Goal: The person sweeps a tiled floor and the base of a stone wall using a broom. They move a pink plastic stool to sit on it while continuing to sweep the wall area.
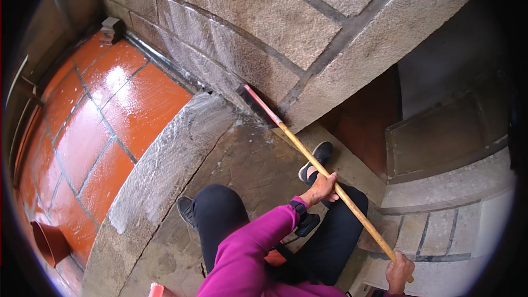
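Observation:
My left hand [324, 187] is wrapped round the middle of a broom's wooden handle [352, 210]. Close to the handle's end, at the lower right, my right hand [400, 272] grips it too. The handle runs diagonally up to a pink-topped broom head [260, 105], whose dark bristles are against the foot of a stone block wall [243, 55]. Whitish streaks mark the lower blocks. A stone ledge [161, 165], partly wet and whitish, curves down from the wall. Beyond it, the orange tiled floor [136, 103] shines wet, with small white flecks.
My feet are on the brown stone floor [247, 161], one shoe [321, 154] beside the doorway's stone sill. A reddish-brown bucket [51, 243] stands on the tiles at left, stacked blocks [110, 31] in the far corner. A pink object [159, 290] shows at the bottom edge.

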Action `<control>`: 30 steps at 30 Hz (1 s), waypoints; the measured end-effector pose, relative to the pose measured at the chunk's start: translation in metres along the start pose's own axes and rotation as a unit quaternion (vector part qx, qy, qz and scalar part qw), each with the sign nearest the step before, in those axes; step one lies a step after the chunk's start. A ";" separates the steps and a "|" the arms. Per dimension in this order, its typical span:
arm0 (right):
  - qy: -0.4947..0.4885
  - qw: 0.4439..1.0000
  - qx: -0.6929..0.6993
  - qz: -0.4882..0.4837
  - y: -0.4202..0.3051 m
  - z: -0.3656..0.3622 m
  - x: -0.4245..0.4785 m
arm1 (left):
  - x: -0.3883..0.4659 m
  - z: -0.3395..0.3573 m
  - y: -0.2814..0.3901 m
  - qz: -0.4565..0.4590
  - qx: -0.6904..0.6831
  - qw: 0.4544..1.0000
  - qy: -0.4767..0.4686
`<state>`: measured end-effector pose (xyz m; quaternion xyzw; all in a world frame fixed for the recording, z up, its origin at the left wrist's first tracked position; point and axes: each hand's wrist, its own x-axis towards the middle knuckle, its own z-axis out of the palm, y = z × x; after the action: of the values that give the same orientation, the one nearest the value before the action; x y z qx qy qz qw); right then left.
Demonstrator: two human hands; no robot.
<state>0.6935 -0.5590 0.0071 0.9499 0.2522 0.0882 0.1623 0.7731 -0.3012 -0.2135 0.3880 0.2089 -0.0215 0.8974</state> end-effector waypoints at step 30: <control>0.070 0.992 0.074 0.076 0.041 0.041 -0.017 | -0.039 0.035 0.066 0.163 0.100 0.979 -0.071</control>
<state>0.7074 -0.6127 -0.0184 0.9671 0.1960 0.1479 0.0662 0.7631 -0.2850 -0.1310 0.5020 0.0754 0.0773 0.8581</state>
